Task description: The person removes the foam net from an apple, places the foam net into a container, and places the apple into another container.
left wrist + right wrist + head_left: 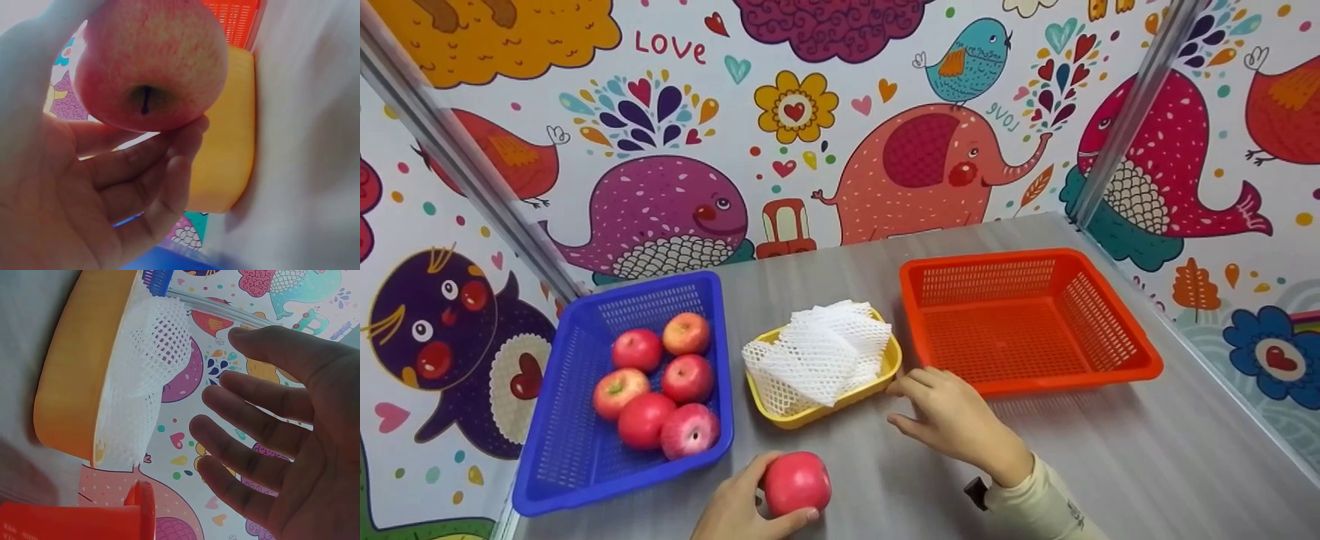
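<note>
A red apple (798, 484) is gripped between the thumb and fingers of my left hand (744, 504), low in the head view, in front of the yellow basket (790, 421). The left wrist view shows the apple's stem end (147, 98) facing the camera. White foam net sleeves (829, 352) lie heaped in the yellow basket. Close to that basket's right end, my right hand (952, 416) holds nothing. Its fingers are spread and loosely bent in the right wrist view, apart from the foam net (149, 371).
On the left stands a blue basket (547, 480) with several apples (647, 420) in it. A red-orange basket (997, 334) stands at the back right of the grey table (877, 480). Printed panels (840, 90) wall the table at the back and sides.
</note>
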`<action>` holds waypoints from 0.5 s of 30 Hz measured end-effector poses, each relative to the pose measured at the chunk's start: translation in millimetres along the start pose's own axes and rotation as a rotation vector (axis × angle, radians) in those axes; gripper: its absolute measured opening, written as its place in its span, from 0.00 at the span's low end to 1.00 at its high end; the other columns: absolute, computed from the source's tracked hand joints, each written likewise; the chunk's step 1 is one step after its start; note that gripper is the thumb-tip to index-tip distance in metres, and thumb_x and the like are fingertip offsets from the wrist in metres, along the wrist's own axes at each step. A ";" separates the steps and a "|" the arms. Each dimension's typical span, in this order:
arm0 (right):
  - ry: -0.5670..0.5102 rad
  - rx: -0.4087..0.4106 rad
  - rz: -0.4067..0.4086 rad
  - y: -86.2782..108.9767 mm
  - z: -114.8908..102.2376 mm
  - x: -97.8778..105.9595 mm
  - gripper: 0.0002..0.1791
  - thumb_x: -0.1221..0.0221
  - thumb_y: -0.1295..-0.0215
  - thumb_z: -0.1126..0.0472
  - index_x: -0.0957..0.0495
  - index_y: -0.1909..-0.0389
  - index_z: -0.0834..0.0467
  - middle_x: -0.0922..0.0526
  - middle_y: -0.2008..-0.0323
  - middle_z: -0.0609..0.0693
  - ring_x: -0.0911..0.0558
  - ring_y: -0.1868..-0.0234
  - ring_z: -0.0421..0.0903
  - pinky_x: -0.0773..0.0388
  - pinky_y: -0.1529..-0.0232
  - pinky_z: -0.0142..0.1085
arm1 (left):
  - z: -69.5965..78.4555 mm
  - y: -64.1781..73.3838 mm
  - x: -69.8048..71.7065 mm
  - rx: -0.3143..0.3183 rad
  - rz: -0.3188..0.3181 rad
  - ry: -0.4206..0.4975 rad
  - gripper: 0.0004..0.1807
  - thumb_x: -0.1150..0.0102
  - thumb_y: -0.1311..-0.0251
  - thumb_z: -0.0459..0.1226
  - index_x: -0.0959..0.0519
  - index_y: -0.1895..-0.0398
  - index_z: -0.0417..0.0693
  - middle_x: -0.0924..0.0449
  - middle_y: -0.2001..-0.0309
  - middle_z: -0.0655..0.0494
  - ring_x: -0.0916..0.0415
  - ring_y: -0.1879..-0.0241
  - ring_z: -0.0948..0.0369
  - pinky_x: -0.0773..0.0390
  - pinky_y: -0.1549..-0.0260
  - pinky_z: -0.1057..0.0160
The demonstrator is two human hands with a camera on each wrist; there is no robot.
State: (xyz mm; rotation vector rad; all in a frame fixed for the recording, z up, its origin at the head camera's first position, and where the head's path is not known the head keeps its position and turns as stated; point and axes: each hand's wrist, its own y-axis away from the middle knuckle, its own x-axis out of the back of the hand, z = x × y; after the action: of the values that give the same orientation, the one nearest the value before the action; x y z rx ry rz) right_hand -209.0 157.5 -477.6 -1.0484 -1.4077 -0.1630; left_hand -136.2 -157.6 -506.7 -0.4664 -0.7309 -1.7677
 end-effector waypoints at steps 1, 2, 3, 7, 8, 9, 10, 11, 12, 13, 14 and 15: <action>-0.004 -0.004 -0.003 0.8 0.0 0.0 0.15 0.26 0.46 0.52 0.18 0.60 0.50 0.22 0.68 0.40 0.27 0.69 0.39 0.25 0.68 0.36 | 0.1 1.2 2.8 -0.030 0.022 -0.014 0.45 0.27 0.57 0.66 0.26 0.39 0.51 0.21 0.58 0.60 0.27 0.61 0.58 0.27 0.66 0.56; -0.009 -0.010 -0.007 1.6 0.0 0.0 0.14 0.26 0.45 0.53 0.18 0.60 0.50 0.22 0.68 0.40 0.27 0.69 0.39 0.25 0.68 0.36 | -0.3 2.4 5.9 -0.071 0.052 -0.027 0.45 0.27 0.57 0.66 0.26 0.40 0.51 0.20 0.58 0.61 0.26 0.61 0.59 0.27 0.66 0.57; -0.013 -0.016 -0.011 2.4 0.0 0.0 0.14 0.26 0.45 0.53 0.18 0.60 0.50 0.22 0.68 0.39 0.27 0.68 0.39 0.25 0.68 0.36 | -0.9 3.6 9.4 -0.111 0.085 -0.043 0.44 0.28 0.57 0.66 0.25 0.40 0.52 0.20 0.59 0.62 0.26 0.61 0.61 0.26 0.66 0.59; -0.032 -0.032 -0.024 5.8 -0.1 0.0 0.15 0.26 0.45 0.53 0.18 0.59 0.50 0.21 0.66 0.40 0.26 0.67 0.39 0.24 0.66 0.37 | -3.1 9.0 26.5 -0.228 0.250 -0.113 0.43 0.27 0.58 0.66 0.23 0.42 0.53 0.20 0.59 0.65 0.25 0.64 0.65 0.25 0.68 0.62; -0.037 -0.034 -0.027 6.6 -0.1 -0.1 0.15 0.26 0.45 0.53 0.18 0.59 0.50 0.21 0.66 0.40 0.26 0.67 0.39 0.24 0.66 0.37 | -3.0 10.0 32.2 -0.234 0.286 -0.132 0.43 0.27 0.59 0.67 0.23 0.42 0.53 0.19 0.58 0.64 0.24 0.63 0.64 0.24 0.66 0.61; -0.042 -0.035 -0.028 7.4 0.0 -0.3 0.15 0.26 0.45 0.53 0.18 0.59 0.50 0.20 0.66 0.40 0.25 0.67 0.39 0.23 0.66 0.37 | -2.4 10.9 38.7 -0.230 0.310 -0.148 0.43 0.27 0.59 0.67 0.22 0.43 0.53 0.19 0.56 0.62 0.23 0.61 0.63 0.23 0.63 0.59; -0.047 -0.036 -0.028 8.1 0.2 -0.6 0.15 0.26 0.45 0.53 0.18 0.59 0.50 0.20 0.66 0.40 0.25 0.67 0.39 0.23 0.66 0.36 | -1.3 11.5 45.9 -0.213 0.325 -0.161 0.44 0.27 0.59 0.67 0.22 0.42 0.53 0.19 0.53 0.60 0.22 0.59 0.61 0.22 0.60 0.56; -0.053 -0.038 -0.027 8.8 0.4 -1.0 0.15 0.26 0.45 0.53 0.17 0.59 0.51 0.20 0.66 0.41 0.25 0.67 0.39 0.23 0.66 0.36 | -0.3 12.1 53.8 -0.186 0.333 -0.174 0.45 0.28 0.60 0.68 0.23 0.42 0.52 0.19 0.52 0.58 0.22 0.58 0.59 0.22 0.59 0.53; -0.060 -0.040 -0.025 9.4 0.6 -1.3 0.15 0.26 0.45 0.53 0.17 0.59 0.51 0.19 0.65 0.42 0.25 0.67 0.39 0.23 0.66 0.36 | 0.2 12.0 62.3 -0.163 0.338 -0.185 0.46 0.28 0.60 0.69 0.23 0.41 0.52 0.19 0.50 0.55 0.22 0.57 0.58 0.22 0.57 0.50; -0.065 -0.041 -0.021 10.0 0.9 -1.7 0.15 0.26 0.45 0.54 0.17 0.59 0.51 0.19 0.65 0.42 0.25 0.66 0.39 0.23 0.66 0.36 | 0.3 11.7 71.5 -0.139 0.338 -0.200 0.47 0.29 0.59 0.69 0.24 0.40 0.52 0.19 0.48 0.52 0.22 0.54 0.55 0.23 0.55 0.47; -0.069 -0.041 -0.019 10.6 1.1 -2.0 0.14 0.26 0.45 0.54 0.17 0.59 0.51 0.19 0.65 0.43 0.24 0.66 0.39 0.22 0.66 0.36 | 0.0 10.7 81.2 -0.115 0.337 -0.204 0.47 0.30 0.58 0.70 0.24 0.39 0.52 0.19 0.47 0.51 0.22 0.53 0.54 0.23 0.54 0.45; -0.073 -0.041 -0.016 11.2 1.5 -2.4 0.14 0.26 0.45 0.54 0.17 0.60 0.51 0.18 0.65 0.43 0.24 0.66 0.40 0.22 0.66 0.37 | -1.4 9.5 90.9 -0.096 0.341 -0.212 0.47 0.31 0.58 0.70 0.25 0.38 0.52 0.19 0.47 0.50 0.22 0.54 0.54 0.23 0.55 0.46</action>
State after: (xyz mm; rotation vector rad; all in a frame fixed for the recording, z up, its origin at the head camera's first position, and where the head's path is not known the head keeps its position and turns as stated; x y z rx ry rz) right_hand -203.3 163.7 -485.4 -1.0865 -1.4848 -0.1672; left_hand -155.3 -224.5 -447.5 -0.8037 -0.6693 -1.4504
